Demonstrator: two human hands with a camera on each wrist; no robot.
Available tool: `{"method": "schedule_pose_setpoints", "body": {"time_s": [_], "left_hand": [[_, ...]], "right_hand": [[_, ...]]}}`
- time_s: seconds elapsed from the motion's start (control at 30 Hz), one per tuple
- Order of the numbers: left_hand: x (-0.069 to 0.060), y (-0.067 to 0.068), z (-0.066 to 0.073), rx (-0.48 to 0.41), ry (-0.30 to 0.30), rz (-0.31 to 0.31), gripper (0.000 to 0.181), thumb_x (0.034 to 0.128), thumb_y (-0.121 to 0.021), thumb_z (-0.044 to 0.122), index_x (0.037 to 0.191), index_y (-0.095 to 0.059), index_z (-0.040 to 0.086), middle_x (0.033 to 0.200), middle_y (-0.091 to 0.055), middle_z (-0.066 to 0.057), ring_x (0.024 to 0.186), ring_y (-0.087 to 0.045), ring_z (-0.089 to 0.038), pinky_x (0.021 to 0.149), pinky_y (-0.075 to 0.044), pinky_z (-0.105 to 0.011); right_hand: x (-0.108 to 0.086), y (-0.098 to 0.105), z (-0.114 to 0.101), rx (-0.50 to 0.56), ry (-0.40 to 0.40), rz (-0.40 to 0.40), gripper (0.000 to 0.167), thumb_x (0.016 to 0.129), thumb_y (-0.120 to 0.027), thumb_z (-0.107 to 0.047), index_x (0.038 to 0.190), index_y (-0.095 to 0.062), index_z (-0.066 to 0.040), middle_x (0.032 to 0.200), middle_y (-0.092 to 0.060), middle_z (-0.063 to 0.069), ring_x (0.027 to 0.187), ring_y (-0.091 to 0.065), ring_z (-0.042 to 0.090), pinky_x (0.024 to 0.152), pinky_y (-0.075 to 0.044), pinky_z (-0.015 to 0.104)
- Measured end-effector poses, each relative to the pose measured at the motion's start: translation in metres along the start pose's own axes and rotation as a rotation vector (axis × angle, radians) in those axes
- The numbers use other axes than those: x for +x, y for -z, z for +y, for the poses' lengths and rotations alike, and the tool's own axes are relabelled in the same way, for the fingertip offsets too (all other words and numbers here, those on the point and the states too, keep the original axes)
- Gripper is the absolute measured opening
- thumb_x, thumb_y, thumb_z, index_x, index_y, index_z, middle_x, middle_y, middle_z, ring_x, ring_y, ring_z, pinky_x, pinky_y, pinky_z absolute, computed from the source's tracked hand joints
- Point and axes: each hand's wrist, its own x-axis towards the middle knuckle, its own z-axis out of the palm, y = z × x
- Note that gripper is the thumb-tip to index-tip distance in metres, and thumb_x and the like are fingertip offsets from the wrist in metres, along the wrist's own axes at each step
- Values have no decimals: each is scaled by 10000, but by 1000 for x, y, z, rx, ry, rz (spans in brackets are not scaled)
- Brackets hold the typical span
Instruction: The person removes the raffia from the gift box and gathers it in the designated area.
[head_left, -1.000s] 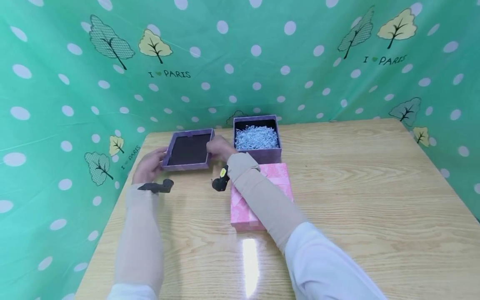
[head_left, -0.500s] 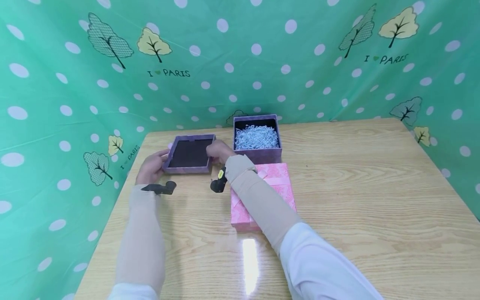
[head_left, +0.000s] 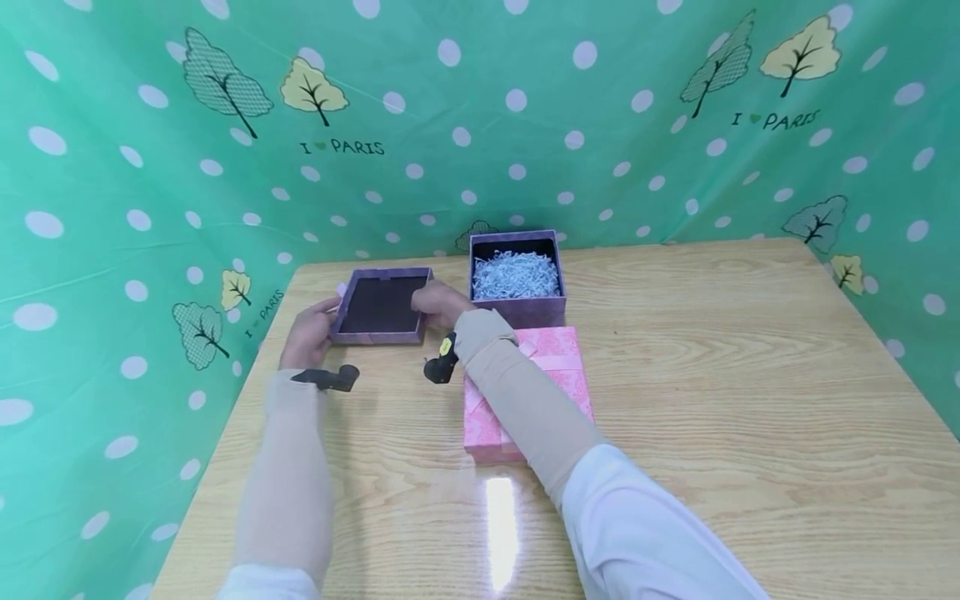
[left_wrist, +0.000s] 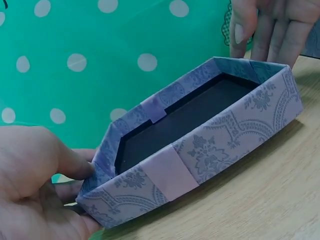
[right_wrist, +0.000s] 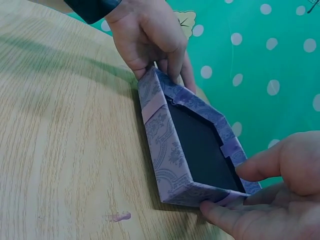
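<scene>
A purple patterned box lid (head_left: 378, 337) lies inside-up at the back left of the table, its black inner panel facing upward. In the head view, a bit of pale ribbon (head_left: 342, 290) shows at its left side. My left hand (head_left: 309, 332) holds the lid's left end, thumb at the rim and fingers outside the wall. At the opposite end, my right hand (head_left: 441, 302) grips the wall, with the thumb (right_wrist: 260, 167) over the rim in the right wrist view. Whether the lid touches the table, I cannot tell.
Right of the lid stands an open purple box (head_left: 517, 312) filled with light blue shredded paper (head_left: 516, 275). A pink ribboned gift box (head_left: 551, 350) sits in front of it, partly under my right forearm. A green dotted curtain (head_left: 525, 125) hangs behind the wooden table (head_left: 712, 375).
The lid's back edge has come down slightly, and the lid sits flatter. My left hand has shifted a little to the right. Both hands keep their hold; the two boxes stay put.
</scene>
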Motion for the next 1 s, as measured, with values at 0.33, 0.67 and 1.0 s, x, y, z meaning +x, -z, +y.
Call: {"method": "schedule_pose_setpoints", "body": {"time_s": [0.33,0.67,1.0], "left_hand": [[-5,-10,15,185,-15,140,521,977,-340,104,1487,-271,23,1446,-384,-211,1266,-418,-293,1113,-359,-419],[-14,-40,55,225,-98,210,459,1000,-373,214,1429,-399,51,1395,-449,-173,1176,-476,-277,1031,-422,-406],[-21,-89,96,83,-157,-116,438,1018,-415,131,1408,-340,-52,1364,-444,-251,1194,-514,-299,1062,-444,-354]], "right_hand": [[-16,13,-23,-433,56,17,549,976,-501,-186,1460,-314,-4,1477,-401,133,1299,-468,264,1079,-420,347],[-36,43,-53,-258,225,0,549,988,-521,-237,1468,-314,-70,1456,-406,124,1294,-470,267,1062,-440,344],[-53,92,-62,-267,328,69,541,968,-556,-316,1449,-363,-160,1397,-461,65,1225,-509,212,1030,-461,330]]}}
